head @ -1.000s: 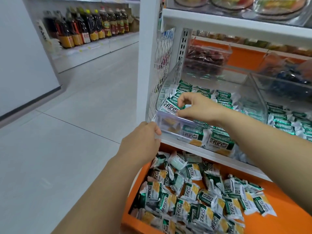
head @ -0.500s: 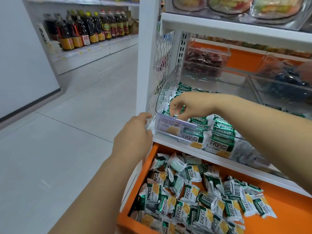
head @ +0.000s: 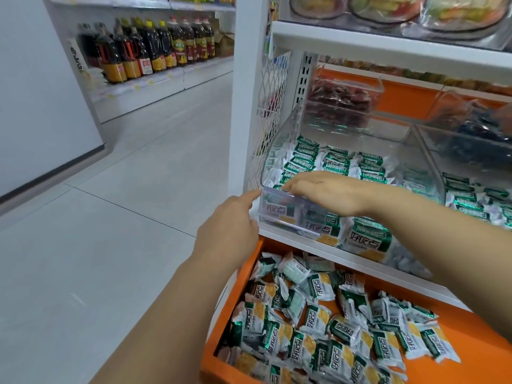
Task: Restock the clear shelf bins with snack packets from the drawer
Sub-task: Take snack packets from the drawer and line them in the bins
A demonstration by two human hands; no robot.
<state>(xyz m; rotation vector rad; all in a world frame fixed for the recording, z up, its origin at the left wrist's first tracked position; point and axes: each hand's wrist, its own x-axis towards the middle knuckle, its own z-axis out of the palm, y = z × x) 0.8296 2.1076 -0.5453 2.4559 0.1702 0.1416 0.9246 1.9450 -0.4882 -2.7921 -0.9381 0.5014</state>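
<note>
While the right hand (head: 329,194) lies flat over the bin (head: 279,139) at its front-left corner, with the left hand (head: 230,231) touching it one-fingered, heaped packets (head: 335,159) could spill into the drawer (head: 484,356).

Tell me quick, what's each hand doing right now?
Left hand: open, fingertip at the clear bin corner.
Right hand: open, flat over the bin, holding nothing.

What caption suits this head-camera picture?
Right hand flat over snack packets in the clear bin, left hand at its corner, above the open orange drawer.
</note>
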